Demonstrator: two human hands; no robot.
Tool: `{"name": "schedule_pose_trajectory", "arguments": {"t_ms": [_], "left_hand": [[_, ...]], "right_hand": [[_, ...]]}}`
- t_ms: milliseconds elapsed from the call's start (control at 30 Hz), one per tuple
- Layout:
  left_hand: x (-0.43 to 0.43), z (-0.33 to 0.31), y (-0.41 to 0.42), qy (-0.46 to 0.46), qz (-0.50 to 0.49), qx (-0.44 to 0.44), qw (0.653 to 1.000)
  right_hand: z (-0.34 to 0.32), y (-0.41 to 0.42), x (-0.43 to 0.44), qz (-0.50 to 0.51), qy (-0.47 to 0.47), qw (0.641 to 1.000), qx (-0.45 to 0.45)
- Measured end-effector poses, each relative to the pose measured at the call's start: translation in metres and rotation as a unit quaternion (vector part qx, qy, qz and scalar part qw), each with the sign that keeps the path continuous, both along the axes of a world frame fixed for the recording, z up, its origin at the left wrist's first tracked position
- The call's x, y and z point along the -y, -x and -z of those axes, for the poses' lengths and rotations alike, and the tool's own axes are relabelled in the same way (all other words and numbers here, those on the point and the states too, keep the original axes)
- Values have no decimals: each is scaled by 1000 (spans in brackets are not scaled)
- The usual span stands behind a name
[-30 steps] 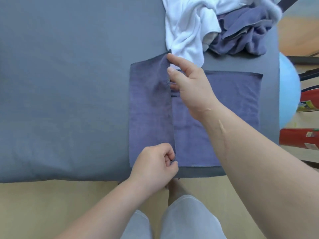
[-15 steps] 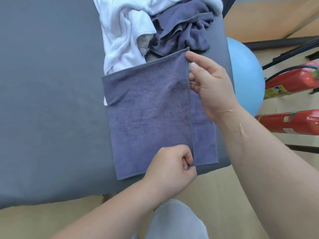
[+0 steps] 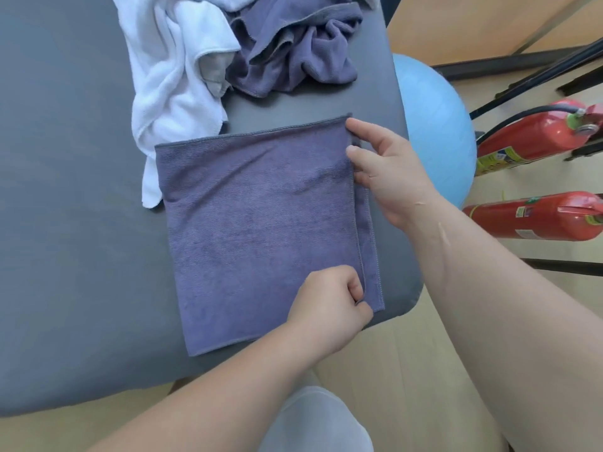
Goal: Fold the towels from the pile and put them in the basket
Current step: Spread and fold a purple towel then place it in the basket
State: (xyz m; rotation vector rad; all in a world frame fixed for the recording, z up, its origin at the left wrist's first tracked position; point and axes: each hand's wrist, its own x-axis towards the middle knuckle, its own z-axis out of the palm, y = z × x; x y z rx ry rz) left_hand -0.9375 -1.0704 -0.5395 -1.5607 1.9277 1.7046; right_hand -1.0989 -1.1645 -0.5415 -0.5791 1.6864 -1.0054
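Observation:
A purple towel lies folded in half on the grey padded table, its top layer almost reaching the right edge of the lower layer. My left hand pinches the near right corner of the top layer. My right hand holds the far right corner between thumb and fingers. Behind the towel sits the pile: a crumpled white towel and a crumpled purple towel. No basket is in view.
The table's right edge runs just past the folded towel. Beyond it on the wooden floor are a light blue ball, two red fire extinguishers and black metal bars. My grey-trousered knee shows below.
Both hands have carried the towel's left half over to the right, so the top layer now nearly covers the lower one. The view has swung right, showing the ball and extinguishers.

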Motion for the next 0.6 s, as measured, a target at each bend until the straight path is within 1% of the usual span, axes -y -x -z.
{"name": "schedule_pose_trajectory", "arguments": {"t_ms": [133,200,333,433,500,533,600], "left_hand": [[-5,-22,2,-11,-5,-45,999],[-9,-24,8,-17,1,-51,999],[-12,-4,23,-3,15,-25,1000],[-14,13,31,-22,2,-5,1000],[-14,13,32,-37,-4,-7,999],[-12,10,31,-38,-10,-21,999],[-5,2,22,-12,-29,-51,998]], "right_hand": [[-9,9,-4,-17,37,999,-34],[-9,15,-6,-15,31,998,-54],[6,24,-12,-46,-21,992,-119],[15,23,-13,-86,-35,982,-168],[19,22,-12,-119,-20,965,-232],[22,22,-12,-141,-13,948,-285],[27,16,-17,-160,-10,898,-409]]}}
